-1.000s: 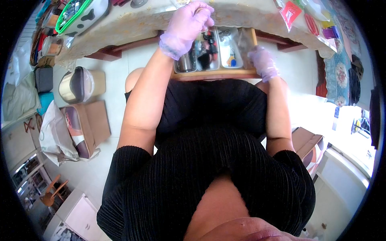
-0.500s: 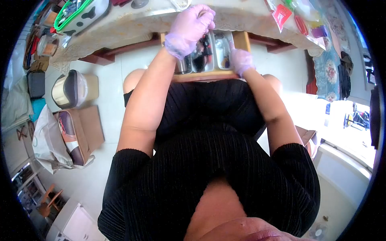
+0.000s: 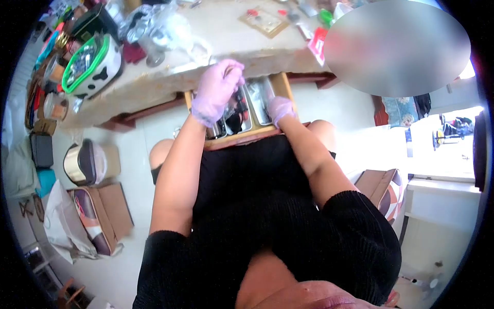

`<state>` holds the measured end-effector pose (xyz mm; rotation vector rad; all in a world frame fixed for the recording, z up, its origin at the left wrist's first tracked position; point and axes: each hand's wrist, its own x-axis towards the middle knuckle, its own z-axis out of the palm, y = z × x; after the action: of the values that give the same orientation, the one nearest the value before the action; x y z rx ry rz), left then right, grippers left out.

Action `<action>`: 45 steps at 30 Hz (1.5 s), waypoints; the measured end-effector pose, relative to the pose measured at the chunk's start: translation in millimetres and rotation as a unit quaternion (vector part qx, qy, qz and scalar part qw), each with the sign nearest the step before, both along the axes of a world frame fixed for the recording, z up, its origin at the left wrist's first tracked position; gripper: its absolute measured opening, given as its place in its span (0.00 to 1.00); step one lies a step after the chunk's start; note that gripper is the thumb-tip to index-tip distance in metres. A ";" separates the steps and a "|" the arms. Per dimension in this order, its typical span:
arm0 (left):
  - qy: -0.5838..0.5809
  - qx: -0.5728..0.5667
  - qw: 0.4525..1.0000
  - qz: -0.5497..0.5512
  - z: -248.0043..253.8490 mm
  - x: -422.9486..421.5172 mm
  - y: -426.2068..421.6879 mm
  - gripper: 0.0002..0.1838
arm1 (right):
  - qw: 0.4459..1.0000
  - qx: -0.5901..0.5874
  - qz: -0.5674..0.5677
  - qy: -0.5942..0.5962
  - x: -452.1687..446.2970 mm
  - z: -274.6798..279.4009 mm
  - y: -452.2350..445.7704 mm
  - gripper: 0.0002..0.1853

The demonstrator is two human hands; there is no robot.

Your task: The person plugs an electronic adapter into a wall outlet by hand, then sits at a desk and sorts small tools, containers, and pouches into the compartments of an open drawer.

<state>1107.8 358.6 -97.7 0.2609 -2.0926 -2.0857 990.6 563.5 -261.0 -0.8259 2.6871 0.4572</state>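
Both hands wear thin pale purple gloves. My left hand (image 3: pixel 218 92) is raised over the left part of an open wooden drawer (image 3: pixel 246 138), its fingers curled closed. Whatever it may hold is hidden. My right hand (image 3: pixel 282 109) is down at the right side of the drawer, by a clear plastic tray (image 3: pixel 260 98); its fingertips are hidden. Beside that tray is a second one (image 3: pixel 250 123) with black and red items (image 3: pixel 236 110), too blurred to name. A shiny metallic cylinder lies partly under my left wrist, at the drawer's left.
Above the drawer is a cloth-covered table (image 3: pixel 226 31) with clear plastic bags (image 3: pixel 162 28), a green-rimmed container (image 3: pixel 87 64) and a red packet (image 3: pixel 319 45). A bin (image 3: pixel 85 162) and a box (image 3: pixel 110 216) stand on the left floor. A blurred patch hides the upper right.
The view has tilted up, so more of the tabletop shows and the drawer sits lower in frame. Both hands keep about the same places over the drawer.
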 end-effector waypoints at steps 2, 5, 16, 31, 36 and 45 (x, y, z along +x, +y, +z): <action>-0.020 0.003 1.000 0.000 0.1 -1.3 3.7 0.11 | 1.000 -0.011 0.008 0.016 5.1 12.2 -3.4 0.25; -0.029 -0.020 0.999 -0.005 -3.2 -2.5 5.4 0.11 | 0.999 0.005 -0.006 -0.034 2.8 17.8 -9.5 0.21; -0.048 0.026 0.998 -0.030 -3.5 -4.3 12.1 0.11 | 0.884 -0.437 -0.140 0.091 13.0 207.1 39.8 0.13; -0.059 0.079 0.993 -0.067 -9.3 -11.6 15.1 0.13 | 0.521 -0.811 -0.263 0.039 -20.9 231.8 75.0 0.11; -0.015 0.106 0.994 -0.013 16.0 -11.7 21.9 0.20 | 0.523 -0.797 -0.229 -0.197 -4.8 230.2 53.4 0.11; -0.033 0.142 0.986 -0.078 8.4 0.9 -1.8 0.12 | 0.695 -0.640 -0.141 -0.295 9.3 214.7 -8.0 0.15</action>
<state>1108.8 356.9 -89.3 0.2117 -1.9020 -2.5023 1000.0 555.5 -46.3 -0.5766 2.0732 -1.6412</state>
